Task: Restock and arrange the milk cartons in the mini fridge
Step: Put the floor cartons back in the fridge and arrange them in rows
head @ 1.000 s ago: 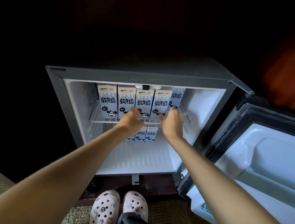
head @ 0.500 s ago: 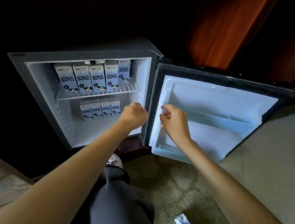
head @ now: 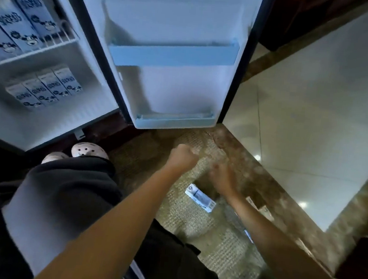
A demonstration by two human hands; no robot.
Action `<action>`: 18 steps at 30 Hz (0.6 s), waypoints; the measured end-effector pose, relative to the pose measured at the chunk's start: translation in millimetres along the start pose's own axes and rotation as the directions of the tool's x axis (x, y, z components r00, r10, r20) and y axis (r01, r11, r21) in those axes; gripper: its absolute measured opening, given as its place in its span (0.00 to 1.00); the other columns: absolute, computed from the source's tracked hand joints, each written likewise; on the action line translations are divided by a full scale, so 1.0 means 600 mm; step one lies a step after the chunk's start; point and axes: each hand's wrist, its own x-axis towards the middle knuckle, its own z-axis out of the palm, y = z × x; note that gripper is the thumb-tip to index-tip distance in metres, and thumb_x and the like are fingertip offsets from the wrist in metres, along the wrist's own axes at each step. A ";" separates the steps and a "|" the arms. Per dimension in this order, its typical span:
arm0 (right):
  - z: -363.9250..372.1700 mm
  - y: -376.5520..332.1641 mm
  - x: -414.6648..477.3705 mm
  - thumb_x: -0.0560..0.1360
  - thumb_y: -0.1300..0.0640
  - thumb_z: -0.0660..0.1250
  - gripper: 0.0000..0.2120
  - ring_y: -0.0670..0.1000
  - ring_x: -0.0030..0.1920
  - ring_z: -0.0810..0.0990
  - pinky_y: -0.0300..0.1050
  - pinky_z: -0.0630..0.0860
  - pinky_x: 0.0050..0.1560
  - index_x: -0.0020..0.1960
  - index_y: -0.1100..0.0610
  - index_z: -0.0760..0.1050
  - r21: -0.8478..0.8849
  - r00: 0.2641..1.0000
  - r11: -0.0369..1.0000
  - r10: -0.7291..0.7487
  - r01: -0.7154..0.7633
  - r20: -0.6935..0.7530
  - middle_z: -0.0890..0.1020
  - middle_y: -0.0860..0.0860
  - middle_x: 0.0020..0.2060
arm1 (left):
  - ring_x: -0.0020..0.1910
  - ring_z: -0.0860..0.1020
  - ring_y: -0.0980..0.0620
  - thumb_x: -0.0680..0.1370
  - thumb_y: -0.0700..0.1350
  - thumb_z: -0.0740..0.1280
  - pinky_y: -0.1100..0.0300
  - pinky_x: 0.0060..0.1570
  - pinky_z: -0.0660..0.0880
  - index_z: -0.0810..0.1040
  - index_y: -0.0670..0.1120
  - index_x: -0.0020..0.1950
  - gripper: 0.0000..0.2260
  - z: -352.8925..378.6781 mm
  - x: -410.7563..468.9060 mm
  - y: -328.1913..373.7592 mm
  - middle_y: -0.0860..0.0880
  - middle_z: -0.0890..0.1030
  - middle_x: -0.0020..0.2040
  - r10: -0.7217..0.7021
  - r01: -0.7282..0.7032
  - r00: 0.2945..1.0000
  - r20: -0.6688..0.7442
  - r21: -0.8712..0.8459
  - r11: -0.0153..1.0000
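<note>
The mini fridge [head: 47, 126] stands open at the upper left. Several blue-and-white milk cartons [head: 22, 23] line its wire shelf, and several smaller cartons [head: 44, 88] stand in a row on its floor at the back. A loose milk carton [head: 200, 198] lies flat on the carpet below my hands. My left hand [head: 182, 158] hovers over the carpet as a fist and holds nothing. My right hand [head: 222, 177] is blurred beside it, fingers relaxed, above the loose carton and not touching it.
The fridge door [head: 174, 57] hangs open at top centre, with a pale blue door rack [head: 174, 55]. More cartons [head: 261, 209] lie on the carpet along the marble border by my right forearm. My knee and white clogs [head: 89, 150] are at the left.
My view has swung right and down from the fridge interior. Both hands have pulled back from the fridge and dropped low over the carpet, close to the loose carton.
</note>
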 end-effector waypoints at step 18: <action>0.206 0.168 0.020 0.77 0.60 0.63 0.19 0.57 0.65 0.73 0.48 0.72 0.61 0.66 0.63 0.66 -0.452 0.923 0.890 0.225 -0.064 0.313 0.73 0.59 0.64 | 0.57 0.77 0.36 0.76 0.39 0.60 0.47 0.52 0.77 0.75 0.33 0.58 0.14 0.104 0.049 -0.132 0.33 0.77 0.59 -0.219 0.222 0.975 -0.040 0.197 0.955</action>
